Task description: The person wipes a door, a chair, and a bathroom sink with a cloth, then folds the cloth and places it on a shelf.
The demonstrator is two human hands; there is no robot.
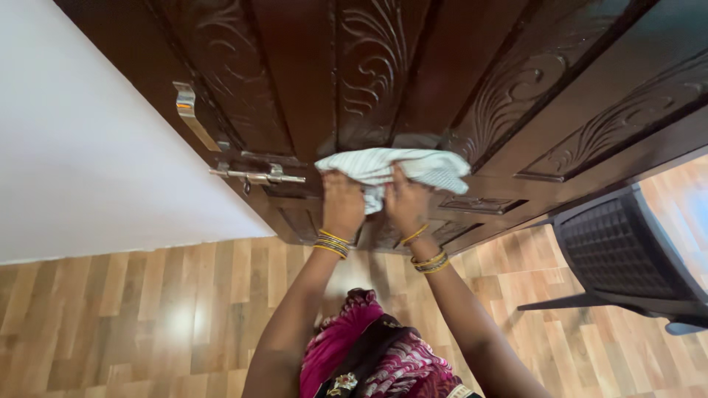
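A white striped cloth (413,166) is pressed flat against a dark carved wooden door (369,81). My left hand (343,203) grips the cloth's left end and my right hand (405,203) grips its middle from below. Both wrists wear gold bangles. The cloth lies over the door's lower carved panels, just right of a metal sliding bolt (258,175).
A metal door handle (190,110) sits up left of the bolt. A white wall (81,147) runs along the left. A dark plastic chair (627,258) stands at the right on the wooden plank floor (147,317). My pink patterned clothing fills the bottom middle.
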